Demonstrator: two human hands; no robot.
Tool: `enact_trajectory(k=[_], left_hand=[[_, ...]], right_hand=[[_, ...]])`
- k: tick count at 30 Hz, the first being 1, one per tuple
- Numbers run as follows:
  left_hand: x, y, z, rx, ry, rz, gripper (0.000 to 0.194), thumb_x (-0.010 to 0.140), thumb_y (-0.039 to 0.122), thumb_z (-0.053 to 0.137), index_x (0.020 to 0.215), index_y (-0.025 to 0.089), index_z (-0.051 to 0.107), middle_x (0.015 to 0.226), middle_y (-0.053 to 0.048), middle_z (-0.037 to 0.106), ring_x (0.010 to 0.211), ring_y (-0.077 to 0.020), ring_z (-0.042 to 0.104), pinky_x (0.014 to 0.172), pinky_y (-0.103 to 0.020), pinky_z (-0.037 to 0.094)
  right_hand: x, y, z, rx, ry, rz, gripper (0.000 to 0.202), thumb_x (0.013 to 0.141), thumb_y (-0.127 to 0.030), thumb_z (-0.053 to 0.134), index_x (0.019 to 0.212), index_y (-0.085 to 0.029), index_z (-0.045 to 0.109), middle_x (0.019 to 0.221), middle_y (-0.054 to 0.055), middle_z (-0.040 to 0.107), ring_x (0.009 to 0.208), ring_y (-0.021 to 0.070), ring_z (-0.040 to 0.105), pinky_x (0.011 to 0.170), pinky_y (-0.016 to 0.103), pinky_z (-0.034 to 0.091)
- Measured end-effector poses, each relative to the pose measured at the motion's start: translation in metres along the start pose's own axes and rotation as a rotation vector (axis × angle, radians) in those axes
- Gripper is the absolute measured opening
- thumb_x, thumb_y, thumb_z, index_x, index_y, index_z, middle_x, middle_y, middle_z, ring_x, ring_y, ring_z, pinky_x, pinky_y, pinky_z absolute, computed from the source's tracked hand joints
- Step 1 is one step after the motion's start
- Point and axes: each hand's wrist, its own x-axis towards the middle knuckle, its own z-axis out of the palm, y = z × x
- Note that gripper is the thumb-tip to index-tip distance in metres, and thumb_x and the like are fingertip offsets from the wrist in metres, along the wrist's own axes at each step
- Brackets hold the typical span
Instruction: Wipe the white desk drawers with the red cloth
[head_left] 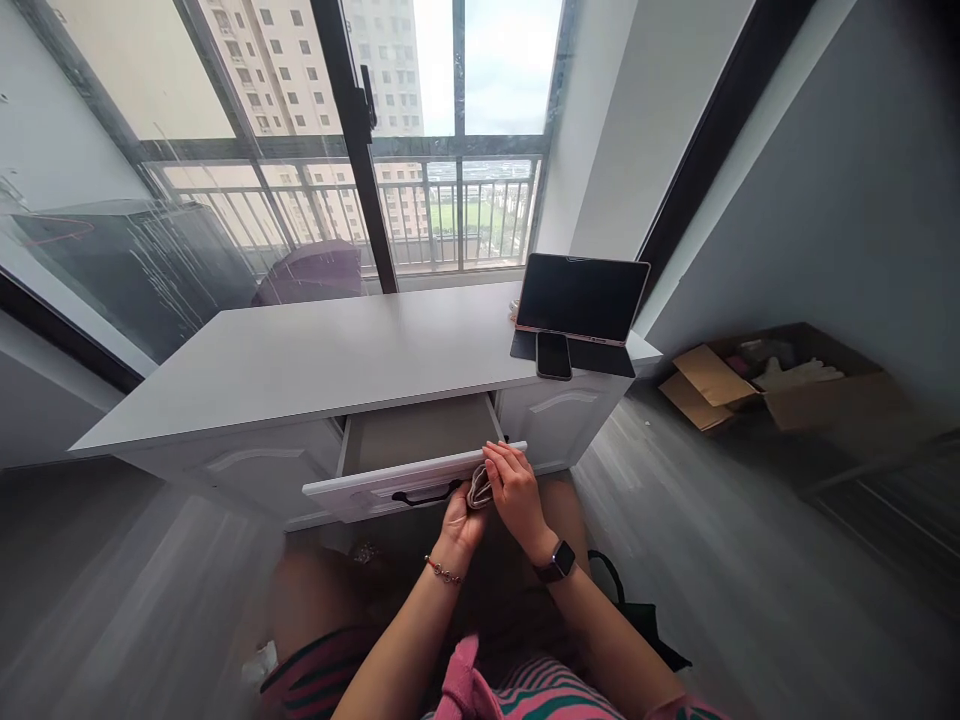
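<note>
A coiled whitish cord sits between my two hands, in front of the white drawer. My left hand is closed around its lower left side, palm turned up, close to the drawer's black handle. From the right, my right hand presses against the coil, its fingers held together and bent over near the top right edge of the drawer front. Part of the coil is hidden by the fingers. The drawer is pulled out, and its grey bottom shows.
On the white cabinet top a tablet stands on its dark cover, with a phone lying before it. An open cardboard box with gloves inside is on the floor at right. A dark bag lies beside my right leg.
</note>
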Motion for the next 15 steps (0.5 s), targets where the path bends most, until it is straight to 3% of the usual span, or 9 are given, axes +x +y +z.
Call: enact_trajectory(k=[3,7,11,15], left_hand=[[-0.012,0.024,0.004,-0.034,-0.058,-0.114,0.038,0.094,0.013,0.037,0.122,0.005,0.062,0.092,-0.014,0.076,0.087,-0.0192,0.073,0.087,-0.031,0.056],[-0.033,0.053,0.003,-0.047,-0.150,-0.074,0.053,0.099,0.019,0.032,0.149,0.003,0.033,0.124,-0.021,0.068,0.116,-0.0253,0.065,0.100,-0.041,0.051],[-0.056,0.078,-0.001,-0.015,-0.200,-0.073,0.061,0.102,0.029,0.026,0.154,0.000,0.014,0.145,-0.029,0.048,0.131,-0.0304,0.053,0.099,-0.043,0.052],[-0.079,0.106,-0.019,-0.018,-0.266,-0.035,0.064,0.102,0.032,0.024,0.155,0.002,0.005,0.151,-0.030,0.038,0.133,-0.0298,0.051,0.097,-0.041,0.054]], right_hand=[[0.004,-0.002,-0.006,-0.009,-0.047,0.037,0.040,0.104,-0.032,0.034,0.118,-0.016,0.068,0.122,0.007,0.070,0.121,0.0241,0.057,0.099,0.042,0.041],[0.006,-0.001,-0.006,-0.001,-0.047,0.051,0.042,0.105,-0.032,0.031,0.111,-0.018,0.070,0.119,0.005,0.071,0.118,0.0227,0.058,0.096,0.040,0.039],[0.001,0.003,0.004,-0.009,0.053,0.009,0.038,0.105,-0.029,0.034,0.111,-0.018,0.069,0.116,0.005,0.072,0.116,0.0214,0.058,0.097,0.039,0.038],[-0.007,0.008,0.017,-0.042,0.133,-0.061,0.033,0.103,-0.025,0.037,0.116,-0.018,0.066,0.120,0.006,0.070,0.120,0.0216,0.056,0.100,0.040,0.037]])
